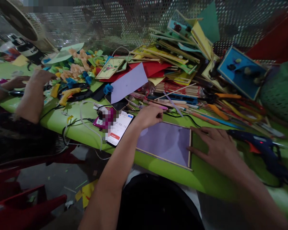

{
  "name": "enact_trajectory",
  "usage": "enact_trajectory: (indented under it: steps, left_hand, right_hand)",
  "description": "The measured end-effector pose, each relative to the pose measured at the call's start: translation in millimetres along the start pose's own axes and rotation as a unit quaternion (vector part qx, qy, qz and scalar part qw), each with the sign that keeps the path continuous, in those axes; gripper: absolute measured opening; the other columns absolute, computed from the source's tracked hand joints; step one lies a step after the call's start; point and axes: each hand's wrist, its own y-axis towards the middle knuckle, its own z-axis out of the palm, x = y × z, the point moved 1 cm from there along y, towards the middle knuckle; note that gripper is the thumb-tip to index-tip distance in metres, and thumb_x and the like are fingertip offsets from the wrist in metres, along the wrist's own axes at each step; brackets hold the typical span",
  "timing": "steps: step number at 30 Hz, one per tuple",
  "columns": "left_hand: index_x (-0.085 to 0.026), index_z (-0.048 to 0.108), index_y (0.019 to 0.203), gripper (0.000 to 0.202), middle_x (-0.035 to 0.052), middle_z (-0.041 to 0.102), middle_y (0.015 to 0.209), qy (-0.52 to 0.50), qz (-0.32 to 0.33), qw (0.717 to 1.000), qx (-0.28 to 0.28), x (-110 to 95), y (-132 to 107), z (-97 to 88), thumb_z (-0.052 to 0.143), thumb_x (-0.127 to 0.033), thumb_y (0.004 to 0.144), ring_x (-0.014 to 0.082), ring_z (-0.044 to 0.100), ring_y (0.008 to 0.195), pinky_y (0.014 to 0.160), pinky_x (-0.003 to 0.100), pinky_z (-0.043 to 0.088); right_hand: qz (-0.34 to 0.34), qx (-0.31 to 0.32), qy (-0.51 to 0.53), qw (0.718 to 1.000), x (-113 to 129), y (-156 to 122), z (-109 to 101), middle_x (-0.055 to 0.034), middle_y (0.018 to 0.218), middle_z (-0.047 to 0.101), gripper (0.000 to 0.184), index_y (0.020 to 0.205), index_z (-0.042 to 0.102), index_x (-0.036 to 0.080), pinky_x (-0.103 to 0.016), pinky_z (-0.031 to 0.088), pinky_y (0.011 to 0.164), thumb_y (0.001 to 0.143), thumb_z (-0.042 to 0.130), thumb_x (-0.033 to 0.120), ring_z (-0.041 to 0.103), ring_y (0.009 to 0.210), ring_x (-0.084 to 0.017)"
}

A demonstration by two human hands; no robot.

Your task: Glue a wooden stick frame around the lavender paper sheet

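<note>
A purple paper sheet (pixel 166 140) edged with thin wooden sticks (pixel 163 157) lies flat on the green table in front of me. My left hand (pixel 150 115) rests over its far left corner with curled fingers; what is between them, if anything, is hidden. My right hand (pixel 212 145) has its fingers spread, thumb and forefinger touching the stick on the sheet's right edge. Right of that hand lies a dark blue glue gun (pixel 264 145) with a red light showing. A pink pen (pixel 158 105) lies just beyond my left hand.
Left of my forearm are a lit phone (pixel 121 129), a magenta power block (pixel 105 118) and loose cables. Behind lie another purple sheet (pixel 129 83), pliers (pixel 228 95), sticks and piled framed cards (pixel 168 56). A co-worker's hands (pixel 39 78) are at the left, near a yellow glue gun (pixel 68 95).
</note>
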Motion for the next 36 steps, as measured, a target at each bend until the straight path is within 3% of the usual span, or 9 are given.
enact_trajectory:
  steps: [3,13,20,26,36]
  left_hand:
    - [-0.020,0.074,0.086,0.007,0.0045,0.077,0.096,-0.002,0.002,1.000,-0.002,-0.4,-0.3,0.2,0.069,-0.016,0.083,0.0211,0.068,0.093,0.084,0.030,0.050]
    - [-0.020,0.072,0.082,0.008,0.0037,0.077,0.096,-0.010,0.018,1.000,-0.021,2.7,0.1,4.7,0.067,-0.014,0.081,0.0215,0.069,0.095,0.085,0.031,0.050]
    - [-0.019,0.073,0.083,0.007,0.0046,0.077,0.097,-0.008,0.020,1.000,-0.016,0.8,-0.7,2.7,0.067,-0.015,0.082,0.0221,0.069,0.095,0.084,0.031,0.049]
    - [-0.020,0.073,0.084,0.005,0.0045,0.077,0.095,-0.013,0.010,1.000,-0.012,-0.5,-0.7,0.7,0.070,-0.016,0.082,0.0223,0.069,0.096,0.083,0.030,0.050]
    - [-0.020,0.073,0.084,0.004,0.0041,0.076,0.093,-0.022,0.010,1.000,-0.012,3.3,1.3,4.6,0.071,-0.017,0.082,0.0208,0.068,0.090,0.080,0.030,0.049]
  right_hand:
    - [-0.004,-0.003,0.012,1.000,1.3,0.6,2.3,-0.0173,0.125,0.066,0.066,0.148,0.056,0.023,-0.054,0.051,0.088,0.095,0.053,0.061,0.060,0.110,-0.038]
    - [-0.014,-0.015,0.020,1.000,1.6,0.7,3.3,-0.0171,0.125,0.066,0.059,0.142,0.061,0.019,-0.053,0.051,0.086,0.096,0.055,0.055,0.059,0.110,-0.037]
    - [-0.043,-0.055,0.012,0.997,-3.2,1.8,-4.4,-0.0157,0.114,0.068,0.050,0.123,0.072,0.016,-0.046,0.048,0.084,0.096,0.057,0.055,0.059,0.102,-0.033]
    - [-0.071,-0.059,0.022,0.995,-8.0,-0.2,-1.4,-0.0143,0.113,0.068,0.057,0.125,0.071,0.015,-0.043,0.048,0.084,0.094,0.059,0.061,0.058,0.100,-0.031]
    - [-0.060,-0.040,0.006,0.997,-4.8,-1.4,-4.4,-0.0136,0.113,0.068,0.057,0.128,0.070,0.017,-0.042,0.046,0.080,0.097,0.052,0.061,0.058,0.101,-0.031]
